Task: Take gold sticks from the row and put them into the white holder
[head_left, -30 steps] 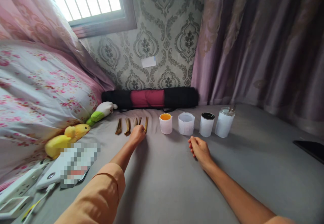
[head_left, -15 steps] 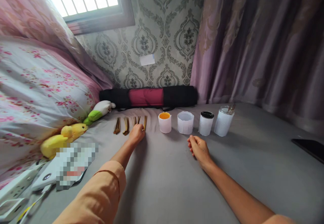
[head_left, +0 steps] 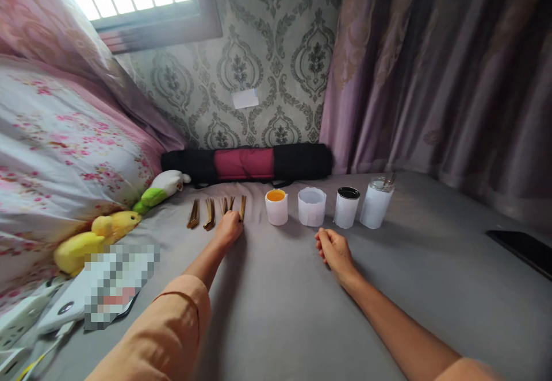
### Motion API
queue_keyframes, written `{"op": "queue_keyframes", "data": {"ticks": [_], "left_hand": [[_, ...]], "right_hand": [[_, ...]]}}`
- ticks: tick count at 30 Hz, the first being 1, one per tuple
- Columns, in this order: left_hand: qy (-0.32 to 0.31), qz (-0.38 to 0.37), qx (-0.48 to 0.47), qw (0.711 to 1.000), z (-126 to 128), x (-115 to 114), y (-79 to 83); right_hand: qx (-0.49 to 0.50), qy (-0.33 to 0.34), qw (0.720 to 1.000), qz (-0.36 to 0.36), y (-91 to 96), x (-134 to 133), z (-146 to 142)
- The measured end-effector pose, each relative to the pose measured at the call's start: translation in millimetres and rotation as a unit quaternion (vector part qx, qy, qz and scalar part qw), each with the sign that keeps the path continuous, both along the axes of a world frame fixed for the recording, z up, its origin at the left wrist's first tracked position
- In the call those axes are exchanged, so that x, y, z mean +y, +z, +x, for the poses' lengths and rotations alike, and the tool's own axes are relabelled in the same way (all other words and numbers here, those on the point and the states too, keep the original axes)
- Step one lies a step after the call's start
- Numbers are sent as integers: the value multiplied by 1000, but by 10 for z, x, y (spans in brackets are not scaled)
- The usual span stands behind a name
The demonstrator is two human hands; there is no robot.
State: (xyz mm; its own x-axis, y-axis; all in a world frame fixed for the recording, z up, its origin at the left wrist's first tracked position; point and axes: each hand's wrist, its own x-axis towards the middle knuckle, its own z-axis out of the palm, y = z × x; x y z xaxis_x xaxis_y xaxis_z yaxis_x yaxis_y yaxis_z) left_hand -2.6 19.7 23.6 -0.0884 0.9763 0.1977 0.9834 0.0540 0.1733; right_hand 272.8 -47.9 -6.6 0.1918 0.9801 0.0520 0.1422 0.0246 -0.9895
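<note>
Head view: left hand (head_left: 228, 229) rests on the sticks (head_left: 210, 214), which lie in a row on the bed (head_left: 280, 300), left of four cups (head_left: 311, 206); grip hidden, can't tell. Right hand (head_left: 334, 249) loosely clenched, empty. Best to pinch one stick and leave the row undisturbed.

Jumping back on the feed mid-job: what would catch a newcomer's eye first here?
A row of four cups stands at the far side of the grey sheet, the leftmost one orange inside. Left of them lie brown sticks in small bundles, with the left hand on the rightmost ones. The right hand rests curled on the sheet, just short of the cups.
</note>
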Motion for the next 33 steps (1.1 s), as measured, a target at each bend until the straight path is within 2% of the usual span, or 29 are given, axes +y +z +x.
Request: {"op": "queue_keyframes", "data": {"ticks": [33], "left_hand": [[0,-3,25,1000,6,1,6]], "right_hand": [[-13,-7,1000,9,7,12,-3]]}}
